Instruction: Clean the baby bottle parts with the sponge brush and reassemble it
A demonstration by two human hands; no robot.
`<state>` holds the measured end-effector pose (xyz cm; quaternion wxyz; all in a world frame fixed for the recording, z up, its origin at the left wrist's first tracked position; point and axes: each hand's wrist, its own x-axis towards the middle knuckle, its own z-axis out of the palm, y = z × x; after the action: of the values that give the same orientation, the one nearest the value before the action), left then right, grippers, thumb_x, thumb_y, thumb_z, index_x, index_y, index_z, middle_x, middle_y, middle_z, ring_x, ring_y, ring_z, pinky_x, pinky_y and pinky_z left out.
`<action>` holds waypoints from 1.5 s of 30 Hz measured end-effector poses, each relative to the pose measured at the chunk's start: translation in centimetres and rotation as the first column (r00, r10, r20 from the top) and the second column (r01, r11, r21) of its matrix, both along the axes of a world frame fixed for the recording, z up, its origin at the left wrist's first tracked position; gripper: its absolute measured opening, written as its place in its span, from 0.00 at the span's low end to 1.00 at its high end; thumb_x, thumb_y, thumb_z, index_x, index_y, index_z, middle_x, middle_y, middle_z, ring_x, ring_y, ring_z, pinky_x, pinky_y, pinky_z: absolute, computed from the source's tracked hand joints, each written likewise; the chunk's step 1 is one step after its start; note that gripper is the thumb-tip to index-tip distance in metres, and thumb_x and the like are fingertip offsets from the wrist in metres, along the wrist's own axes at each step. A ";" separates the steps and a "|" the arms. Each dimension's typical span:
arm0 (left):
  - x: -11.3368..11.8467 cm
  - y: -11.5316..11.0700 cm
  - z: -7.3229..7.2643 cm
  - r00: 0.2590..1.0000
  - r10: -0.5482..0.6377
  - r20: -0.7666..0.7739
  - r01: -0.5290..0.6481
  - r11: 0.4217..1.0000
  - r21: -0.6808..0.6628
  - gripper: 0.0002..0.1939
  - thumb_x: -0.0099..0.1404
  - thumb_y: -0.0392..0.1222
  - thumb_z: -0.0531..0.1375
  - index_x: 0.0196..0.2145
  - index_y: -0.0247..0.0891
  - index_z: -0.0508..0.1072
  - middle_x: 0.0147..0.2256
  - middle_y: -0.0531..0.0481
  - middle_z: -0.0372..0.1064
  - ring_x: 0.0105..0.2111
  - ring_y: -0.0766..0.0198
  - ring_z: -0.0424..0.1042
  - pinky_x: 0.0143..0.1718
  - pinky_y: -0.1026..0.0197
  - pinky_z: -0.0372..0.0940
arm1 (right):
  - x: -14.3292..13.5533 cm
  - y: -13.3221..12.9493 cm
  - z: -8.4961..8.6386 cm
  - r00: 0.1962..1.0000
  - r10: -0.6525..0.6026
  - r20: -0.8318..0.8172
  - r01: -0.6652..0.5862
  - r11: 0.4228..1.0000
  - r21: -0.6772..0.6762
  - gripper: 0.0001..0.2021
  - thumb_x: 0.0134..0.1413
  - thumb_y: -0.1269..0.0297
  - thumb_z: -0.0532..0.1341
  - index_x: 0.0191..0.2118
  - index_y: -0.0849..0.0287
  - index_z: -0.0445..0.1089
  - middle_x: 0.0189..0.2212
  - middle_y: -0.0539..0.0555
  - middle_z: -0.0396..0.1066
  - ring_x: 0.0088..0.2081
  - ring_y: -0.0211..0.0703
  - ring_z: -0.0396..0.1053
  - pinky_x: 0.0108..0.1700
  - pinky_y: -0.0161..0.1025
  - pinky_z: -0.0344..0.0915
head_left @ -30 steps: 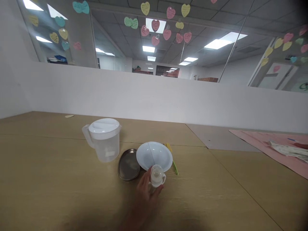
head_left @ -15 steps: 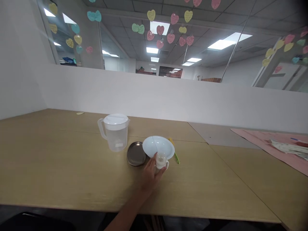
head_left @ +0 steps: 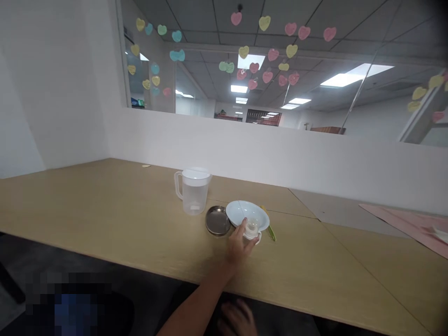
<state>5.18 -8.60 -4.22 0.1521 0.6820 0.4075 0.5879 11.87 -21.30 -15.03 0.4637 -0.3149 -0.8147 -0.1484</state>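
Note:
My left hand [head_left: 238,246] reaches over the table and grips a small whitish cup [head_left: 251,228] with a handle on its right side. The cup is at the near edge of a pale blue-white bowl [head_left: 247,212]. Left of the bowl lies a shallow dark metal dish [head_left: 217,221]. Behind the bowl's right side, a yellow and green utensil [head_left: 272,233] is partly hidden. A clear pitcher [head_left: 195,198] with a white lid stands farther left. Below the table's front edge, my right hand [head_left: 238,318] is dim and blurred, its fingers apart.
A pink cloth [head_left: 409,228] lies at the table's right, with a white item on it. A grey sheet [head_left: 336,210] is beside it. Behind the table [head_left: 140,224] rises a white wall with a window. A small pale piece [head_left: 146,165] lies near the wall.
The view has swung left, so the tabletop objects appear farther right. My right hand has come into view below the table edge. My left hand remains on the cup.

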 end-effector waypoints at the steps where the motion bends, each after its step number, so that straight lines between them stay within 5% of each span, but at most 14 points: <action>1: 0.0 -0.1 -0.1 1.000 0.010 -0.010 -0.010 1.000 -0.002 0.32 0.57 0.44 0.61 0.58 0.37 0.59 0.53 0.43 0.65 0.52 0.54 0.66 0.54 0.54 0.63 | 0.7 1.0 1.7 0.999 0.015 -0.038 -0.011 0.993 0.113 0.23 0.52 0.68 0.56 0.53 0.40 0.63 0.43 0.49 0.72 0.45 0.50 0.70 0.46 0.50 0.67; 4: -0.2 -0.4 -0.2 0.999 0.028 -0.041 -0.027 1.000 0.015 0.31 0.60 0.45 0.58 0.60 0.36 0.56 0.54 0.43 0.64 0.52 0.54 0.66 0.54 0.54 0.63 | 2.9 4.9 9.1 0.989 -0.070 -0.131 0.108 0.945 0.310 0.22 0.52 0.71 0.55 0.54 0.49 0.63 0.46 0.56 0.70 0.49 0.52 0.67 0.51 0.54 0.61; 7: -0.4 -0.4 -0.3 0.997 0.018 -0.074 -0.014 0.998 0.061 0.31 0.62 0.47 0.55 0.60 0.34 0.54 0.54 0.40 0.64 0.53 0.53 0.65 0.54 0.52 0.62 | 4.1 9.6 16.0 0.938 -0.277 -0.210 0.313 0.935 0.164 0.15 0.55 0.66 0.54 0.49 0.56 0.66 0.50 0.60 0.66 0.53 0.54 0.63 0.54 0.54 0.56; 9: -0.4 -0.1 -0.5 0.996 0.022 -0.088 -0.016 0.997 0.069 0.34 0.59 0.49 0.58 0.60 0.33 0.54 0.53 0.39 0.65 0.52 0.53 0.66 0.53 0.50 0.63 | 4.1 12.4 18.2 0.947 -0.291 -0.137 0.297 0.954 0.024 0.16 0.57 0.61 0.52 0.48 0.60 0.67 0.52 0.62 0.64 0.53 0.53 0.62 0.54 0.51 0.57; 12: -0.3 0.5 -0.9 0.995 0.028 -0.096 -0.024 0.999 0.045 0.37 0.54 0.46 0.63 0.59 0.34 0.56 0.50 0.39 0.67 0.50 0.51 0.68 0.51 0.50 0.64 | 3.6 15.0 18.0 0.967 -0.253 0.022 0.252 0.943 -0.218 0.17 0.57 0.57 0.52 0.46 0.60 0.68 0.47 0.61 0.68 0.48 0.50 0.65 0.49 0.45 0.60; 16: -0.3 1.0 -1.4 0.998 -0.030 -0.057 0.028 0.999 -0.029 0.40 0.49 0.41 0.66 0.59 0.36 0.56 0.49 0.41 0.68 0.48 0.51 0.69 0.50 0.52 0.64 | 3.2 16.0 16.2 0.934 -0.340 0.112 0.354 0.831 -0.430 0.14 0.57 0.57 0.51 0.34 0.59 0.71 0.31 0.56 0.73 0.34 0.44 0.69 0.37 0.37 0.59; 30: -1.0 0.3 0.0 0.980 -0.173 0.096 0.186 0.971 -0.153 0.30 0.52 0.40 0.64 0.54 0.38 0.64 0.48 0.44 0.69 0.46 0.53 0.69 0.49 0.54 0.63 | 2.5 16.2 17.5 0.870 -0.457 0.182 0.489 0.762 -0.424 0.11 0.53 0.61 0.55 0.27 0.59 0.71 0.25 0.55 0.73 0.28 0.41 0.67 0.28 0.35 0.48; 45: -1.2 0.3 0.8 0.982 -0.164 0.098 0.180 0.965 -0.193 0.30 0.50 0.34 0.63 0.52 0.39 0.65 0.47 0.46 0.70 0.45 0.54 0.70 0.48 0.54 0.66 | 2.5 16.0 17.9 0.899 -0.378 0.222 0.438 0.794 -0.421 0.14 0.57 0.62 0.51 0.28 0.60 0.70 0.27 0.55 0.73 0.30 0.43 0.69 0.31 0.36 0.53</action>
<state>4.00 -8.33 -3.41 0.2871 0.6714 0.3975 0.5557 14.37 -5.32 2.87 0.2801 -0.5741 -0.7665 -0.0668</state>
